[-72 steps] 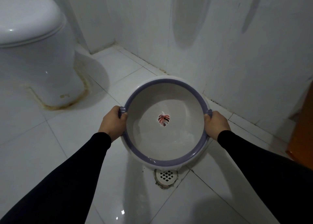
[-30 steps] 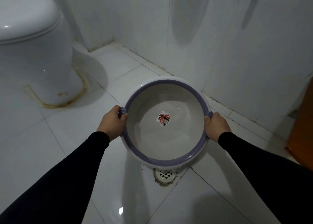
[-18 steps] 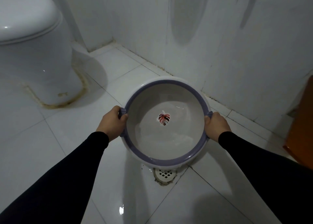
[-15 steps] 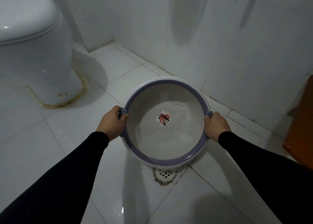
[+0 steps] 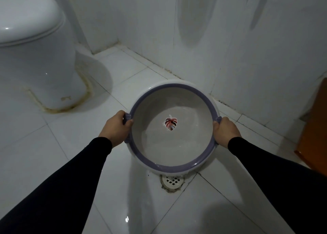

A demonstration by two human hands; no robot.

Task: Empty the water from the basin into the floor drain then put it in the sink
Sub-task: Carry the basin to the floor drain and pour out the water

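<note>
Hands clamp the basin (image 5: 154,142) from both sides: the left hand (image 5: 115,129) has its grip closed around the purple handle on the left of the rim, thumb hooked over the top edge, and the right hand (image 5: 225,133) is closed the same way on the handle at the right. Both arms reach forward in black sleeves (image 5: 70,184).

The basin is round, pale inside with a purple band around the rim, and a red-and-black leaf sticker (image 5: 170,123) sits on its bottom. It is held above the floor, its near edge tipped lower, toward the person. A shallow film of water (image 5: 168,149) lies in the lower, near part of the bowl.

Directly below the near rim, the floor drain (image 5: 173,182) shows in the white tiles, a round white grate with stained grout around it; the basin's edge overlaps its far side in the view. The floor (image 5: 44,154) around it shines with reflections.

A white toilet (image 5: 33,57) stands well apart at the far left, with yellow-brown staining along its base. White tiled walls (image 5: 247,48) close the corner behind, and an orange-brown object (image 5: 316,127) shows at the right edge.
</note>
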